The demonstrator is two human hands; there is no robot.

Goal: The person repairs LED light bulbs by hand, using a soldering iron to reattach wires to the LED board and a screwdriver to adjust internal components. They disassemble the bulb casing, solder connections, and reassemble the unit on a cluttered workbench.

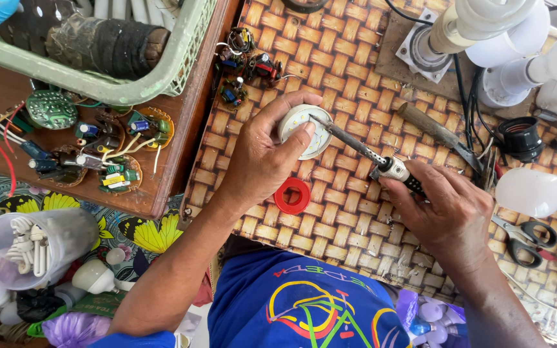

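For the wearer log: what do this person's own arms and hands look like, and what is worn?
Both forearms are bare, with no sleeves reaching them. The left hand and right hand wear no gloves, rings or watch. A blue shirt with a multicoloured print covers the torso.

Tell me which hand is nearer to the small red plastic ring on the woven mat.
Left. The left hand lies just above-left of the small red plastic ring; the right hand is farther off to its right.

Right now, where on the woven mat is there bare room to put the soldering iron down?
The widest bare patch of the mat lies between the red ring and the right hand. Another is open above the left hand, right of the loose circuit parts. The right edge is crowded with scissors, a black socket, bulbs and wires.
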